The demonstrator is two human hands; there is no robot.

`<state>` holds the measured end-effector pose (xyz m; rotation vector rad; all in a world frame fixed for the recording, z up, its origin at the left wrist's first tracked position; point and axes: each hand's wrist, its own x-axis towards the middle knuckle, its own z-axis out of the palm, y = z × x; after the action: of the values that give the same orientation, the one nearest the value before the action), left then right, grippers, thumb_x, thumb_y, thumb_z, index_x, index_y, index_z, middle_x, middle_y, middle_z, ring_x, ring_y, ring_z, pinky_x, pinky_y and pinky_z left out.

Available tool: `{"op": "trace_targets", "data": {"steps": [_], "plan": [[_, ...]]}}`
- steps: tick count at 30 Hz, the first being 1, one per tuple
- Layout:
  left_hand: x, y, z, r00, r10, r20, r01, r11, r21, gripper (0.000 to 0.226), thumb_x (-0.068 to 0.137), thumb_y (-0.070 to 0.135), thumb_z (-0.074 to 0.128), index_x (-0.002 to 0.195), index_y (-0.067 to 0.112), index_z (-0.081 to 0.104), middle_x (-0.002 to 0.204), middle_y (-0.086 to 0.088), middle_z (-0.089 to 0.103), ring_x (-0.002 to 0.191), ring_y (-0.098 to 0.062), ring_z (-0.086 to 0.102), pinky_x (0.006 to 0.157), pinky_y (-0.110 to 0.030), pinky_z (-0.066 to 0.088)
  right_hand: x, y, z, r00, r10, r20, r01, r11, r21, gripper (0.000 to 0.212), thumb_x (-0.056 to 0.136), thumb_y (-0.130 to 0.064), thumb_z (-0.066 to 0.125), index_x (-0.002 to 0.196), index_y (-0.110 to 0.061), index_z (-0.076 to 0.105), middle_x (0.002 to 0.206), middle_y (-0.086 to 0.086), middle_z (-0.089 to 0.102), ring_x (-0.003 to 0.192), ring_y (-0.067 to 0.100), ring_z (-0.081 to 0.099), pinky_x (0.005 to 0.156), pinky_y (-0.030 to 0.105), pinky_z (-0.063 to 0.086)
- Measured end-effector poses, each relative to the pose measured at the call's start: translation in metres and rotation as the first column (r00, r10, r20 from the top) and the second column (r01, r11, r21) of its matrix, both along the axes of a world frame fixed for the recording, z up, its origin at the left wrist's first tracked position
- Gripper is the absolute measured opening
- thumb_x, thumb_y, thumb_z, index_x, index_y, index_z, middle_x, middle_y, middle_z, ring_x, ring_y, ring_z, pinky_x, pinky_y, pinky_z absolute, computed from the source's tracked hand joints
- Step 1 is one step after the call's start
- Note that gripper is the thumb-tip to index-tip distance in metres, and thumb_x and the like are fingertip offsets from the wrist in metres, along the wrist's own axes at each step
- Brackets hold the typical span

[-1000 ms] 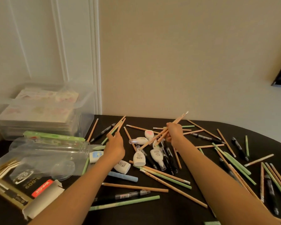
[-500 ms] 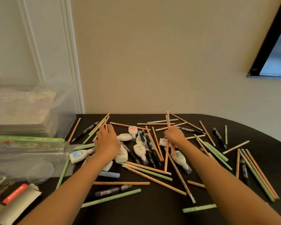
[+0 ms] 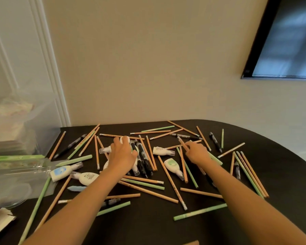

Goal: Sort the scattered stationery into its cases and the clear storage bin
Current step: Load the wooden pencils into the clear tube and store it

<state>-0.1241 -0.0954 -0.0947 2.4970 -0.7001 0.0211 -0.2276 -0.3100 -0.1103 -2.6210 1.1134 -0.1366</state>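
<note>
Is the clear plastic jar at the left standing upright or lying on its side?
Lying on its side: the clear plastic jar stretches flat across the black table.

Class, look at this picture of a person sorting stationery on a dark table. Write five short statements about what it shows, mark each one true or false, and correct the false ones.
1. The right hand grips wooden pencils. True.
2. The left hand rests in the clear storage bin. False: it reaches over the pile at mid-table, fingers on a white correction-tape dispenser.
3. The table is white. False: it is black.
4. A blue-labelled correction-tape dispenser lies near the mouth of a clear case. True.
5. All pencils are already packed away. False: wooden and green pencils lie scattered over the table.
</note>
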Motion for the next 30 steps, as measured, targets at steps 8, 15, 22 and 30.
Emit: {"op": "trace_targets", "data": {"steps": [8, 15, 22, 30], "plan": [[-0.008, 0.007, -0.004, 1.0, 0.028, -0.012, -0.027, 0.999, 0.04, 0.051, 0.093, 0.022, 0.05, 0.138, 0.011, 0.028, 0.136, -0.013, 0.031, 0.126, -0.027, 0.034, 0.093, -0.034, 0.04, -0.016, 0.014, -0.001, 0.997, -0.054, 0.05, 0.056, 0.997, -0.047, 0.047, 0.092, -0.008, 0.051, 0.137, -0.015, 0.04, 0.134, 0.013, 0.044, 0.11, 0.025, 0.056, 0.088, 0.033, 0.051], [-0.016, 0.034, 0.008, 0.998, 0.057, 0.011, -0.057, 0.998, -0.002, 0.051, 0.094, 0.014, 0.047, 0.141, 0.01, 0.026, 0.141, -0.012, 0.029, 0.13, -0.026, 0.03, 0.096, -0.033, 0.038, -0.003, 0.07, 0.022, 0.964, 0.067, 0.257, -0.033, 0.99, -0.137, 0.04, 0.094, -0.011, 0.049, 0.133, -0.01, 0.046, 0.138, 0.011, 0.041, 0.124, 0.023, 0.044, 0.098, 0.032, 0.042], [-0.001, 0.099, 0.028, 0.974, 0.224, 0.029, -0.221, 0.972, -0.079, 0.057, 0.089, 0.001, 0.053, 0.139, 0.01, 0.03, 0.141, -0.013, 0.033, 0.13, -0.027, 0.033, 0.102, -0.037, 0.037, 0.048, 0.16, 0.021, 0.907, 0.217, 0.362, -0.276, 0.954, 0.12, 0.032, 0.091, -0.006, 0.049, 0.121, -0.009, 0.059, 0.126, 0.01, 0.057, 0.111, 0.02, 0.054, 0.088, 0.027, 0.042], [0.047, 0.202, 0.033, 0.931, 0.323, 0.167, -0.358, 0.897, 0.259, 0.036, 0.087, 0.006, 0.053, 0.121, 0.016, 0.05, 0.13, -0.009, 0.044, 0.128, -0.028, 0.035, 0.107, -0.05, 0.028, 0.107, 0.277, 0.019, 0.799, 0.44, 0.41, -0.589, 0.708, 0.388, 0.03, 0.088, -0.012, 0.058, 0.118, -0.008, 0.061, 0.112, 0.008, 0.062, 0.098, 0.014, 0.054, 0.079, 0.025, 0.047]]}}
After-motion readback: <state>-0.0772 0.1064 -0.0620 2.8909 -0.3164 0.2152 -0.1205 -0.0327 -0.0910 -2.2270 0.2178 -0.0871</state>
